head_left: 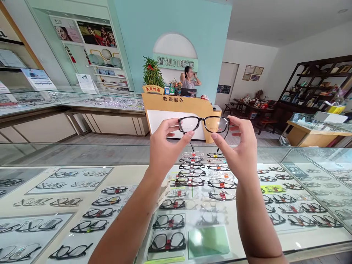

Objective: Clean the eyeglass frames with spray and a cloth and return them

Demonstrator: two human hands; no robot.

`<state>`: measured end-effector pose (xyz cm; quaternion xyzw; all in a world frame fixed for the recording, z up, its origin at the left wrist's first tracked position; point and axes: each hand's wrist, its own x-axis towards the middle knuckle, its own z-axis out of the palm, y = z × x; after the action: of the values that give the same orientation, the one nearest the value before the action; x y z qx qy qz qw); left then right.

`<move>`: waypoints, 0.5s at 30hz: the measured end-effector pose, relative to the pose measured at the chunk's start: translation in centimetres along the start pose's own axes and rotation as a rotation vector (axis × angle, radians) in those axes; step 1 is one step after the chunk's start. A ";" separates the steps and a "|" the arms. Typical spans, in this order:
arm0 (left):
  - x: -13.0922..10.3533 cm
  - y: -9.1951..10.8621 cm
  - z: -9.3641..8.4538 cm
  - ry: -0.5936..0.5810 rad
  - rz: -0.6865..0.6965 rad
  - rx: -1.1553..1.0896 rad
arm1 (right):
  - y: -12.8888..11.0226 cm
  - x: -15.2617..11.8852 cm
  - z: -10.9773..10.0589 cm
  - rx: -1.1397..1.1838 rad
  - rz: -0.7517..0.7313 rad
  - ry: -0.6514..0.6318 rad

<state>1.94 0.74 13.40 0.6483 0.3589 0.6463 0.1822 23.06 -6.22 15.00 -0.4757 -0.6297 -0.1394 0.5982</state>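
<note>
A pair of black-framed eyeglasses [202,119] is held up in front of me, above a glass display case [132,156]. My left hand [167,145] pinches the left side of the frame between thumb and fingers. On the other side, my right hand [240,143] grips the frame's right edge, its thumb near the lower rim of the lens. Both temples hang unfolded, pointing down and away from me. Faint print shows on the clear lenses. Rows of other eyeglasses [191,172] lie in the case below, several with red tags.
Under the glass at the front is a green box [208,242]. A wooden cashier counter [178,104] stands ahead, with a person [189,79] behind it and a leafy plant [153,73] on it. More display cases run left and right.
</note>
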 end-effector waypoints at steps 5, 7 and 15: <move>0.0 0.0 0.1 -0.005 -0.003 0.004 | 0.0 0.0 0.0 -0.001 0.003 -0.003; 0.1 0.0 0.1 -0.002 -0.007 0.007 | 0.1 0.0 0.0 -0.002 0.003 -0.008; 0.0 0.3 0.0 0.003 -0.006 0.018 | 0.1 0.1 -0.1 0.004 0.002 -0.012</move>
<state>2.01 0.56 13.56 0.6480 0.3670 0.6433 0.1777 23.22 -6.21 15.09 -0.4759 -0.6330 -0.1349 0.5954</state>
